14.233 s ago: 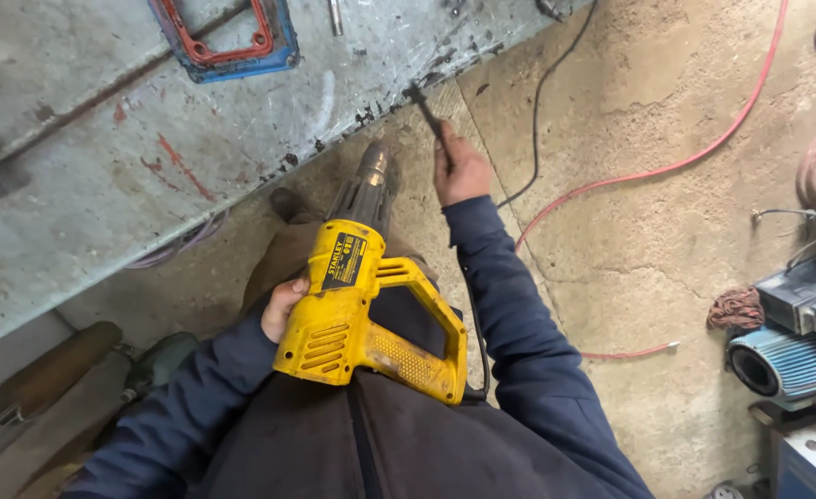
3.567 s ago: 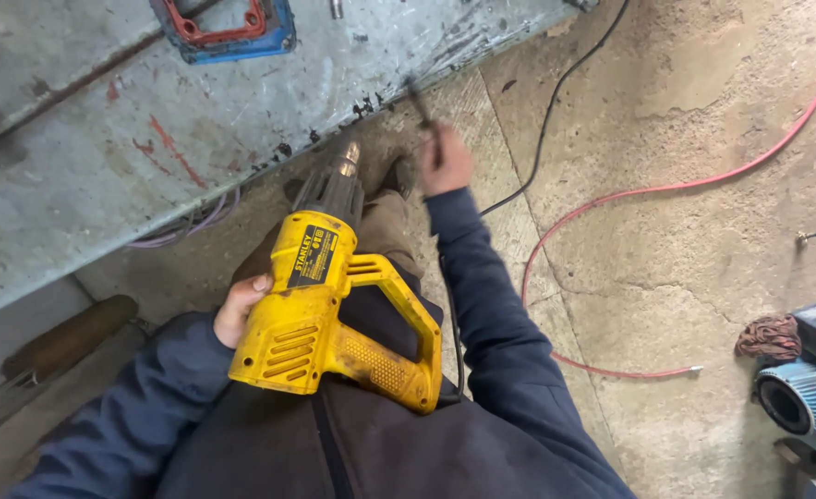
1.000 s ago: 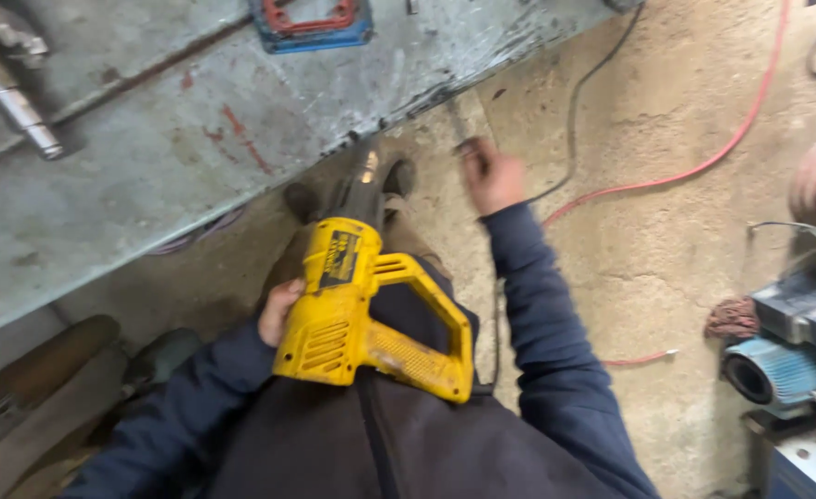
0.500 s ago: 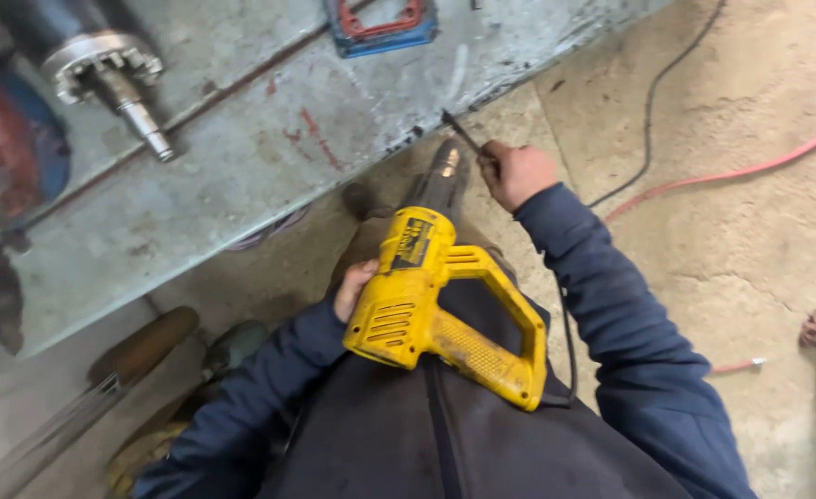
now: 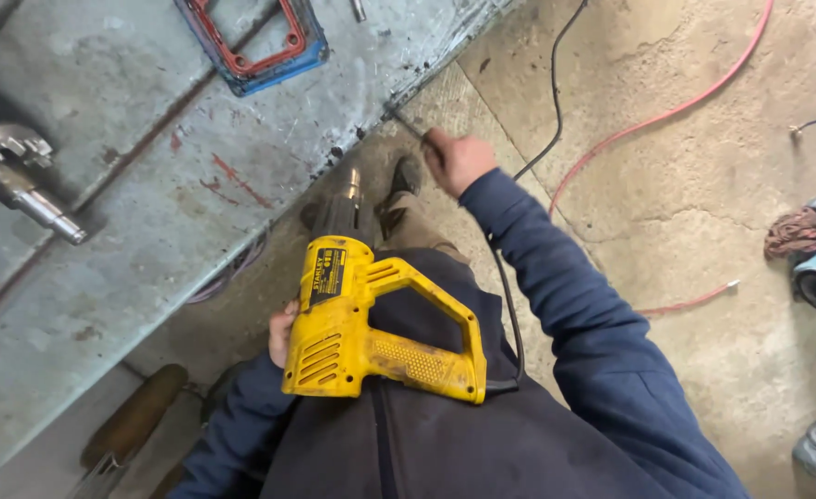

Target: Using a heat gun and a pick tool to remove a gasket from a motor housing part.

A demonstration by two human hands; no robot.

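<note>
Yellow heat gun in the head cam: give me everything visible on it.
The yellow heat gun has a plastic-looking body with a closed loop handle, vent slots on its side and rear, a dark label on top and a grey metal nozzle pointing away toward the bench edge. A black cord leaves the base of the handle. It lies against the person's dark jacket, nozzle forward. The left hand holds its body from the left side; the right hand is apart from it, gripping a thin dark tool at the bench edge.

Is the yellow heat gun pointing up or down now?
Down: heat gun in left hand, nozzle aimed toward the floor.
</note>
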